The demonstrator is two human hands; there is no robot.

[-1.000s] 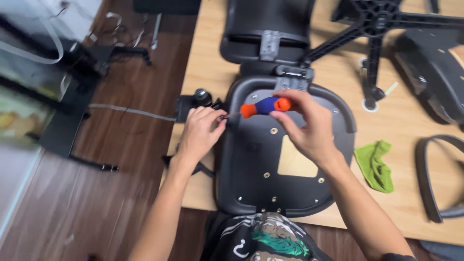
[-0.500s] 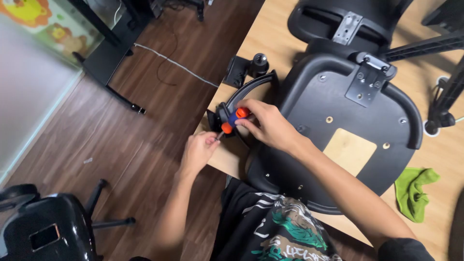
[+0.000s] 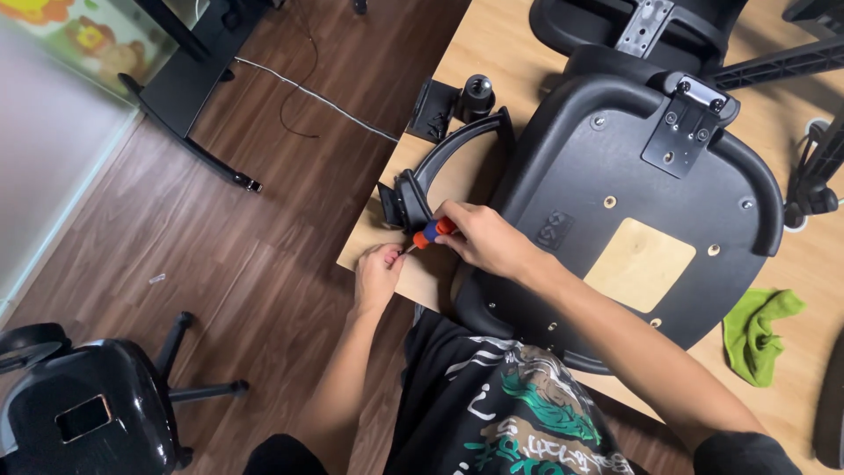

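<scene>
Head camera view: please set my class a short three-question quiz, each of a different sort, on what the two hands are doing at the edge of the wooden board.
1. True or false: the right hand grips a screwdriver with an orange and blue handle.
2. Which thing lies nearest the left hand? A) green cloth B) curved black armrest C) office chair on the floor
3. Fill in: the overturned chair seat rests on a ______ board.

Key
1. True.
2. B; the armrest's end sits just above the left hand, by the screwdriver tip.
3. Wooden.
</scene>
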